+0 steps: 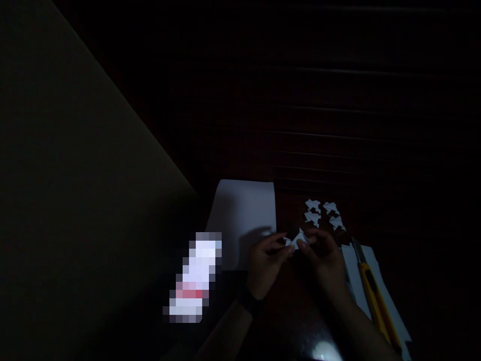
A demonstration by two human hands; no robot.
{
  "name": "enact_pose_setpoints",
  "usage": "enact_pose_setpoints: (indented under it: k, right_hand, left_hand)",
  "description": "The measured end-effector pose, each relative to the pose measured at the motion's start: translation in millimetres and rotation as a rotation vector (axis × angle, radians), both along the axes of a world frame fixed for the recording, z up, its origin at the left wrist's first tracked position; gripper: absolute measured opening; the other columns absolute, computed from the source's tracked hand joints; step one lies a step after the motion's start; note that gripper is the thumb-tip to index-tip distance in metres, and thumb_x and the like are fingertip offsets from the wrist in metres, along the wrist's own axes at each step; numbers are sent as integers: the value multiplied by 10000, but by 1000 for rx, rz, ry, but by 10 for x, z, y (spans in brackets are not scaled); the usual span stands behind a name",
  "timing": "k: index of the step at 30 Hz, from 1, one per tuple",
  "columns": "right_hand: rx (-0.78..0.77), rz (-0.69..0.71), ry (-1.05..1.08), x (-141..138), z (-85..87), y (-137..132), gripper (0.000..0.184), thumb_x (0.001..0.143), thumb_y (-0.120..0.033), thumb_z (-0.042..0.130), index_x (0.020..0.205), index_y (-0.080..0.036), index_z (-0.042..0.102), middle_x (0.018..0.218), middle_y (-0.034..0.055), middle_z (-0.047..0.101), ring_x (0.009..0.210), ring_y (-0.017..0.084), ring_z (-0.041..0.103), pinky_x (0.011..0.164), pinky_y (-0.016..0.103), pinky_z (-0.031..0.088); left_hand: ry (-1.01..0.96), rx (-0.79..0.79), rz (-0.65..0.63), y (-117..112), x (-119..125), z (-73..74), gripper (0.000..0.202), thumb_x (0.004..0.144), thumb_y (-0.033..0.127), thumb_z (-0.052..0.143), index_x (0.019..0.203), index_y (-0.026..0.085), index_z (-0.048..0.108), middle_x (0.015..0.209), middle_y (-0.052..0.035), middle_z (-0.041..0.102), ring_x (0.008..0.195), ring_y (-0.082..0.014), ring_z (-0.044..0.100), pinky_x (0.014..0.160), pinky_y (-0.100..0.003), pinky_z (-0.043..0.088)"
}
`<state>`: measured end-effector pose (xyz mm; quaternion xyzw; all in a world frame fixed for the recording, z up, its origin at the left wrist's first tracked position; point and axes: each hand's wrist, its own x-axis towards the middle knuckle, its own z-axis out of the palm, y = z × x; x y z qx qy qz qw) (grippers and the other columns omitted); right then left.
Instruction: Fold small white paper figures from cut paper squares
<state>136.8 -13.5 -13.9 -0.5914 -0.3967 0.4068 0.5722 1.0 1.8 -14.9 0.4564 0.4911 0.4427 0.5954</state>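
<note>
The scene is very dark. My left hand (267, 260) and my right hand (326, 254) meet over a dark wooden table (338, 150). Between their pinched fingertips sits a small folded white paper piece (298, 239). Both hands are closed on it. A dark band circles my left wrist. Just beyond my hands, several similar small folded white paper pieces (323, 213) lie in rows on the table.
A white paper sheet (244, 215) lies left of my hands. A yellow utility knife (374, 293) rests on another white sheet (376, 281) at the right. A blurred-out white and red object (195, 278) lies at lower left. A large dull surface (56, 175) fills the left side.
</note>
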Motion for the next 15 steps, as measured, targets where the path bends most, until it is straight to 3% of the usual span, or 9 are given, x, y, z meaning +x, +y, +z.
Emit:
enact_pose_setpoints:
  k: [7, 15]
  right_hand:
    - [2, 93, -55, 1, 45, -21, 228, 771, -272, 631, 986, -226, 569, 840, 17, 593, 800, 188, 568, 741, 313, 443]
    - [5, 148, 62, 17, 41, -25, 246, 764, -239, 636, 995, -241, 554, 902, 20, 595, 857, 194, 559, 765, 312, 436]
  left_hand:
    - [-28, -68, 4, -4, -4, -38, 429, 704, 355, 678, 1092, 181, 621, 752, -64, 701, 677, -189, 655, 546, -221, 489]
    - [-49, -31, 47, -10, -7, -22, 378, 716, 343, 668, 1050, 168, 642, 722, -58, 691, 666, -181, 653, 539, -211, 483]
